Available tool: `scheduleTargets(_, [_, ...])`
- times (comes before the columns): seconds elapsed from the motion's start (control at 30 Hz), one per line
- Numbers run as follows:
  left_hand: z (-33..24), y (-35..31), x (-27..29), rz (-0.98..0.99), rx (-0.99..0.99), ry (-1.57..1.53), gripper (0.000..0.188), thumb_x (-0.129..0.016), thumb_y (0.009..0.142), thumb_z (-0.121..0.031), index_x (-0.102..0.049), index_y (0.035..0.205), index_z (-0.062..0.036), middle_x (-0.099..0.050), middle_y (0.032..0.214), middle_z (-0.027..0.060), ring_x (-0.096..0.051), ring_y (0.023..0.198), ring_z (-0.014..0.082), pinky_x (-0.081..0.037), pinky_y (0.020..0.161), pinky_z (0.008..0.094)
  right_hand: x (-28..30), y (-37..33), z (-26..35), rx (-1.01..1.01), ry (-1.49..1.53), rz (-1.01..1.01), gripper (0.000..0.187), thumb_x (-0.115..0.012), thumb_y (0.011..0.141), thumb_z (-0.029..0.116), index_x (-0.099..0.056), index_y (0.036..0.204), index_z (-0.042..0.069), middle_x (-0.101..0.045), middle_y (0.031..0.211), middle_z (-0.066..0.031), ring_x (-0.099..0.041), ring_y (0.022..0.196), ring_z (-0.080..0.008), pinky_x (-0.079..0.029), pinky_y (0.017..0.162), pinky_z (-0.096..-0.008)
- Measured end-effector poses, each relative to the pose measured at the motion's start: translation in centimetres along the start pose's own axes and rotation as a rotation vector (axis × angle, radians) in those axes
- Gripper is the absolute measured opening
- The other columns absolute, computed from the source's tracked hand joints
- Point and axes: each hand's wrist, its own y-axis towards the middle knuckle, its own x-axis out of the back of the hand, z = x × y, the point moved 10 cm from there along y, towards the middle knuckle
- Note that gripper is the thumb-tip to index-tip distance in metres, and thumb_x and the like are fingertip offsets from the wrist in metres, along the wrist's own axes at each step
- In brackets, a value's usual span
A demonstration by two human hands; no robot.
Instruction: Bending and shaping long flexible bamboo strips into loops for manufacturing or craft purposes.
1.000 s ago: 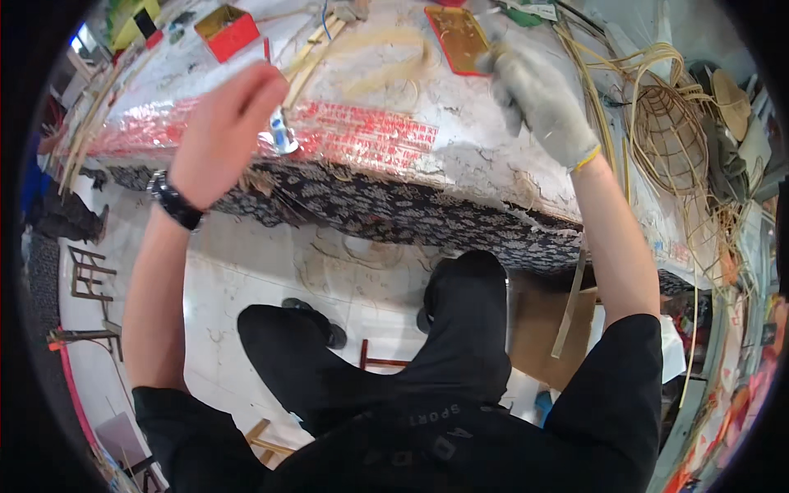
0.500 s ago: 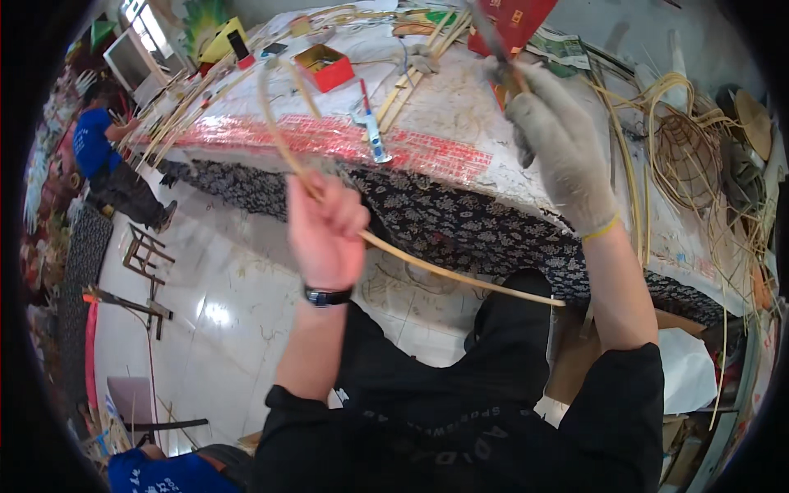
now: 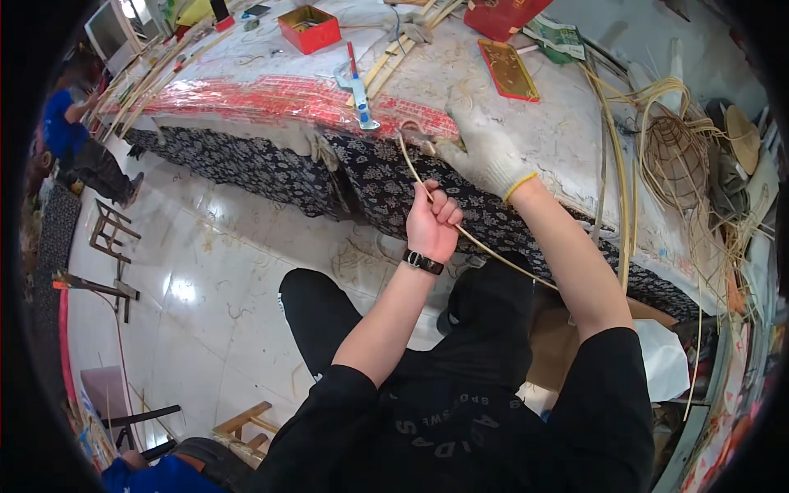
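Bamboo strip (image 3: pixel 477 241), thin and pale, runs through the bare left hand (image 3: pixel 432 222), whose fingers are curled and pinch it just off the front edge of the worktop (image 3: pixel 567 123). One end rises past the thumb to that edge, beside the gloved right hand (image 3: pixel 485 156); the other slopes down to the person's right, across the right knee. The right hand lies over the front edge with a small dark object (image 3: pixel 419 140) at its fingertips; I cannot tell whether it grips this. Left of the glove, a blue-and-white tool (image 3: pixel 360 103) lies near the front edge; farther back sit a red box (image 3: pixel 310 34) and a red-rimmed tray (image 3: pixel 536 92).
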Motion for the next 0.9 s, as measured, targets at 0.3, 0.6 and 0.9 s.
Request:
scheduleTargets(0.3, [-0.5,2.2,-1.0,0.145,0.15,-0.096,0.035,-0.038,0.11,-0.039,-0.048,0.088,-0.0145,-0.029,0.066,-0.0045,-0.025,0.056,0.0088,-0.026,0.054,0.0259,-4.3,3.9,-2.3,-0.029,-0.034,0.242,0.05,-0.055,0.097,0.039,-0.05,0.14,0.013,-0.069,0.105,-0.0251,-0.066,0.093,-0.0459,-0.052,0.079,-0.0532])
scheduleTargets(0.6, [1.3,2.3,-0.9,0.164,0.092,-0.155,0.035,-0.036,0.11,-0.04,-0.046,0.088,-0.015,-0.029,0.067,-0.0043,-0.027,0.06,0.0097,-0.029,0.059,0.0266,-4.5,4.7,-0.7,-0.032,-0.029,0.296,0.039,-0.053,0.099,0.036,-0.059,0.134,0.02,-0.069,0.101,-0.0217,-0.066,0.088,-0.0443,-0.053,0.077,-0.0526])
scheduleTargets(0.9, [0.9,2.2,-0.9,0.093,0.103,-0.104,0.035,-0.037,0.11,-0.042,-0.046,0.089,-0.0148,-0.031,0.07,-0.0038,-0.032,0.065,0.0111,-0.032,0.066,0.0284,-4.3,4.1,0.7,0.037,0.018,0.277,0.041,-0.051,0.098,0.043,-0.062,0.13,0.02,-0.071,0.095,-0.0196,-0.068,0.086,-0.0412,-0.052,0.077,-0.0518])
